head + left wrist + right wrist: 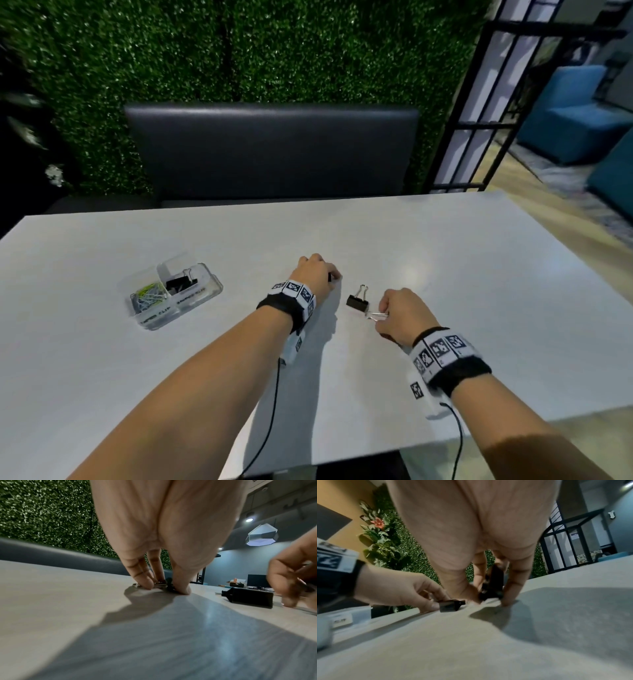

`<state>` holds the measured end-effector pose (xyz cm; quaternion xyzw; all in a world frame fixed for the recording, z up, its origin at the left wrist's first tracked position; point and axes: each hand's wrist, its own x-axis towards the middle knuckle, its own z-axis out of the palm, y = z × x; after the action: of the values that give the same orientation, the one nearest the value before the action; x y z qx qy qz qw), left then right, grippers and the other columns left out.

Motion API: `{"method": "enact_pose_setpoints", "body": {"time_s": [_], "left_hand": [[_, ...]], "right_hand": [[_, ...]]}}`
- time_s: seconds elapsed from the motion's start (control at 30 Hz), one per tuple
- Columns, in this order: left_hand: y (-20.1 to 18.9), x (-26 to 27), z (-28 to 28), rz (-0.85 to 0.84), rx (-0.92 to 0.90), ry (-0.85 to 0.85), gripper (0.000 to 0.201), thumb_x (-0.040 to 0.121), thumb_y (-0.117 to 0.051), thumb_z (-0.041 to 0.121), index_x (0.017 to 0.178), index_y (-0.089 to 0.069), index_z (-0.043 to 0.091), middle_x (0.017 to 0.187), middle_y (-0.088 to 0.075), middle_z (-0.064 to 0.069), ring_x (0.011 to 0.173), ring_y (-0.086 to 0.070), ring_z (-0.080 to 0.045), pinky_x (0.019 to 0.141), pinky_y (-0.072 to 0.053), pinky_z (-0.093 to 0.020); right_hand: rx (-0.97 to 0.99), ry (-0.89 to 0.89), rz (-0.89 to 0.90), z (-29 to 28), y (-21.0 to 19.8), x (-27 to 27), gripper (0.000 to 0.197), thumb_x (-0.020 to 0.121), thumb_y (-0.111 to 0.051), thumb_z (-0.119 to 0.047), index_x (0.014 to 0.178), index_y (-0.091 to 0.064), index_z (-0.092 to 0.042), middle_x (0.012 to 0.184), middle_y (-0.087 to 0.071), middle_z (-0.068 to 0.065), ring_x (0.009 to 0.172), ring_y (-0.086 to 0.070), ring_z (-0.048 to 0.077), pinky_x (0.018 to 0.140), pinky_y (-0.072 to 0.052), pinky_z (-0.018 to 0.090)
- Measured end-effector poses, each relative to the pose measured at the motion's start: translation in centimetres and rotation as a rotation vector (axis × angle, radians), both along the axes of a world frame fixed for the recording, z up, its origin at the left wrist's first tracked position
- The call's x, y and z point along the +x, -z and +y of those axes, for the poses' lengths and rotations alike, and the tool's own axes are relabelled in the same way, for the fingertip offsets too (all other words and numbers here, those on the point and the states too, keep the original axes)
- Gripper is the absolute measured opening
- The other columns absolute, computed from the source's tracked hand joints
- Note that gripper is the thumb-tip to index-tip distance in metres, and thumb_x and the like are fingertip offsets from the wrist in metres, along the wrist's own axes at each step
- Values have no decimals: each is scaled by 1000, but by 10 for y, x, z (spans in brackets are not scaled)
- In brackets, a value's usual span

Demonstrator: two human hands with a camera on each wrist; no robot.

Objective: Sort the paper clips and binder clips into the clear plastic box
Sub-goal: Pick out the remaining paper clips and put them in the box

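Note:
My left hand (334, 278) pinches a small black binder clip (330, 277) against the white table (445, 260); the left wrist view shows my fingertips (147, 584) pressed round this small clip (169, 583). To its right, my right hand (382, 313) pinches the silver wire handle of a larger black binder clip (357, 303) lying on the table. The clear plastic box (209, 291) sits to the left, open, with paper clips (149, 295) in one compartment and black binder clips (180, 282) in the other.
A dark padded bench (270, 150) runs behind the table's far edge, with a green hedge wall beyond it. The table's right edge (561, 253) drops to the floor. Cables hang from both wrist bands over the near edge.

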<state>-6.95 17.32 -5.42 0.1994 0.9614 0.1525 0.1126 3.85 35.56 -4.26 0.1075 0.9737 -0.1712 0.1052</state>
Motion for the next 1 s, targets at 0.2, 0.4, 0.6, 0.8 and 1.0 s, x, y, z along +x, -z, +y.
{"method": "enact_pose_setpoints", "body": {"time_s": [0.2,0.4,0.6,0.8,1.0], "left_hand": [[2,7,-14,14,67,-38,25,93,-65,24,117,-72,27,126,-53,-8,120,-50,-30,102,-47,-38],[-6,26,-27,14,80,-57,26,91,-65,30,116,-73,26,121,-56,-8,113,-57,-30,98,-49,-38],[-32,42,-62,13,177,-81,25,91,-66,29,114,-73,22,118,-65,-7,106,-63,-24,94,-50,-32],[-74,33,-156,127,293,-274,23,90,-67,42,108,-73,29,96,-65,7,84,-62,-13,84,-53,-30],[-80,4,-246,137,304,-551,28,90,-68,39,110,-74,21,107,-73,0,98,-66,-19,85,-53,-30]], "right_hand": [[-130,212,278,-3,-10,-15,13,89,-52,-2,84,-63,-7,111,-47,12,70,-54,23,68,-50,30],[-27,235,64,-31,-26,-37,58,81,-48,-66,106,-47,-14,95,-66,6,83,-65,29,66,-49,34],[122,73,-124,-57,-25,-46,28,80,-63,-39,84,-61,-12,73,-63,0,62,-59,19,55,-43,26],[-100,5,-82,-95,-35,-52,32,76,-68,-39,67,-65,-8,65,-68,5,66,-68,22,57,-50,27],[-414,-161,61,-191,-53,-88,38,72,-78,-54,83,-67,-19,83,-71,1,73,-69,17,70,-58,35]]}}
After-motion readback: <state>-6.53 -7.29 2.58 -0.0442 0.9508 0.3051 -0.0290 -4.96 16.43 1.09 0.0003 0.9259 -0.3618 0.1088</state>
